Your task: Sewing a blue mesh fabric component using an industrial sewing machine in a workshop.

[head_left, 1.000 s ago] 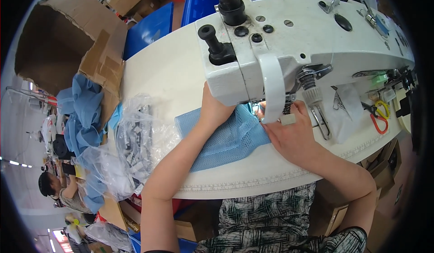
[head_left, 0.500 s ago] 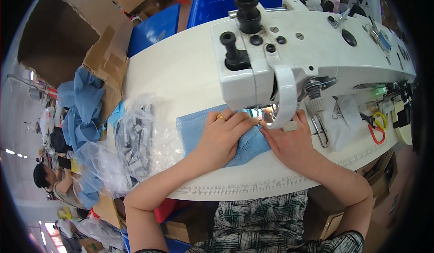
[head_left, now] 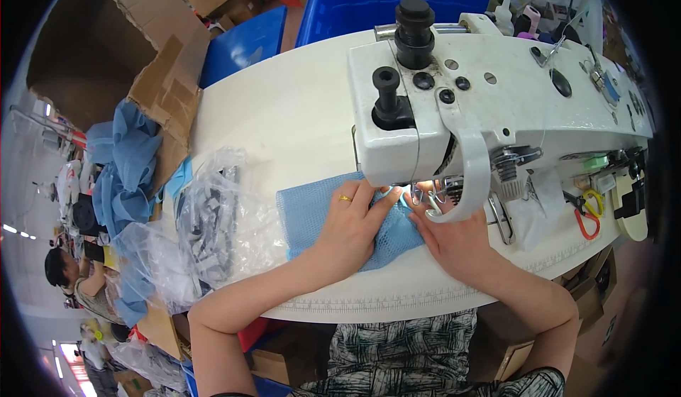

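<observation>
A piece of light blue mesh fabric (head_left: 312, 202) lies under the needle area of a white sewing machine (head_left: 408, 149). On its left part rests my left hand (head_left: 347, 223), a ring on one finger; its thumb and forefinger grip the cloth close to the presser foot (head_left: 425, 197). From the right, my right hand (head_left: 457, 244) holds the fabric's edge, thumb along the cloth. Its fingertips pass behind the machine's curved white guard (head_left: 472, 173) and are partly hidden. A small lamp lights the cloth at the needle.
Left on the white table (head_left: 284, 106) lies a clear plastic bag (head_left: 213, 216) of dark and grey pieces. Beyond stands a cardboard box (head_left: 167, 78) with blue cloth (head_left: 124, 170). At right are tweezers (head_left: 501, 219) and red-and-yellow scissors (head_left: 587, 216). Another person (head_left: 85, 283) works far left.
The machine appears slightly lower and further right in the picture. My left thumb and forefinger have drawn together on the cloth by the needle. The right hand stays on the fabric.
</observation>
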Action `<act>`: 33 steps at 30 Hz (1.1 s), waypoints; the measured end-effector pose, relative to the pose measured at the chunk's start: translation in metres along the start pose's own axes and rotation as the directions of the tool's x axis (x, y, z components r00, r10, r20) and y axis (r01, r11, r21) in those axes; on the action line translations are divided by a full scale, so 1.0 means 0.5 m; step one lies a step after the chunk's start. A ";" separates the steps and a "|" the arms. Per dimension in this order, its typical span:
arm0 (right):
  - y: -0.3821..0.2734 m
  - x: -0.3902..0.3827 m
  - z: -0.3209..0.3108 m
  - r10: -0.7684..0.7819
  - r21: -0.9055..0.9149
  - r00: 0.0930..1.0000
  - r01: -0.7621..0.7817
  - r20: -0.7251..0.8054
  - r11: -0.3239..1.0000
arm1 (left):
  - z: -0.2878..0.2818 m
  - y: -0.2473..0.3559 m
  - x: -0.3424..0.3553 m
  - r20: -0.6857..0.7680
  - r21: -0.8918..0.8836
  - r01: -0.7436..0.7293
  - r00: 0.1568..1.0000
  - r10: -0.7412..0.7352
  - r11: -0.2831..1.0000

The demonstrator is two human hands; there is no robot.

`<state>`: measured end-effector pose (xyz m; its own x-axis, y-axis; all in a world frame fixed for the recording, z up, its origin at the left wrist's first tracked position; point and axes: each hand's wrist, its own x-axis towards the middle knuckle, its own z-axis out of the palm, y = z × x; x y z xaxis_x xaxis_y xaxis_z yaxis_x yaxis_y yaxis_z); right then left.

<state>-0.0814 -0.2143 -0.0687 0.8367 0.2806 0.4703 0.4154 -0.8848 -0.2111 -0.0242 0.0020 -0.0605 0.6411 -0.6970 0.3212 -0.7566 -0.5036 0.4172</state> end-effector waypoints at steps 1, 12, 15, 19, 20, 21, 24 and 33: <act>-0.003 0.002 -0.004 0.019 0.023 0.999 -0.020 0.025 1.000 | 0.001 -0.001 -0.001 0.003 0.001 0.002 1.000 -0.002 1.000; 0.005 -0.007 -0.006 0.061 0.095 0.998 -0.062 0.009 0.994 | 0.011 -0.045 0.025 0.076 -0.173 -0.030 0.996 0.044 0.984; 0.006 -0.010 -0.004 0.065 0.107 0.998 -0.067 0.024 0.992 | 0.004 -0.038 0.028 0.079 -0.171 -0.005 0.997 0.019 0.985; 0.000 0.000 -0.013 0.067 0.070 0.998 -0.068 0.013 0.995 | 0.006 -0.041 0.027 0.019 -0.241 -0.017 1.000 0.022 0.970; -0.001 0.002 -0.014 0.074 0.078 0.997 -0.074 0.010 0.994 | 0.000 -0.038 0.028 0.016 -0.240 -0.014 1.000 0.018 0.971; -0.001 0.003 -0.014 0.070 0.078 0.997 -0.071 0.014 0.994 | -0.004 -0.035 0.030 0.012 -0.239 -0.011 1.000 0.014 0.971; 0.000 0.002 -0.014 0.058 0.059 0.998 -0.059 0.017 0.997 | -0.010 -0.032 0.029 0.037 -0.235 0.025 0.999 -0.017 0.972; 0.006 -0.003 -0.014 0.115 0.055 0.989 -0.121 0.091 0.991 | 0.000 -0.021 0.027 -0.011 -0.217 0.036 0.999 -0.040 0.976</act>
<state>-0.0840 -0.2199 -0.0642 0.9079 0.2093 0.3632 0.3305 -0.8904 -0.3130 -0.0078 -0.0023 -0.0606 0.6720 -0.6708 0.3138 -0.6868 -0.4061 0.6028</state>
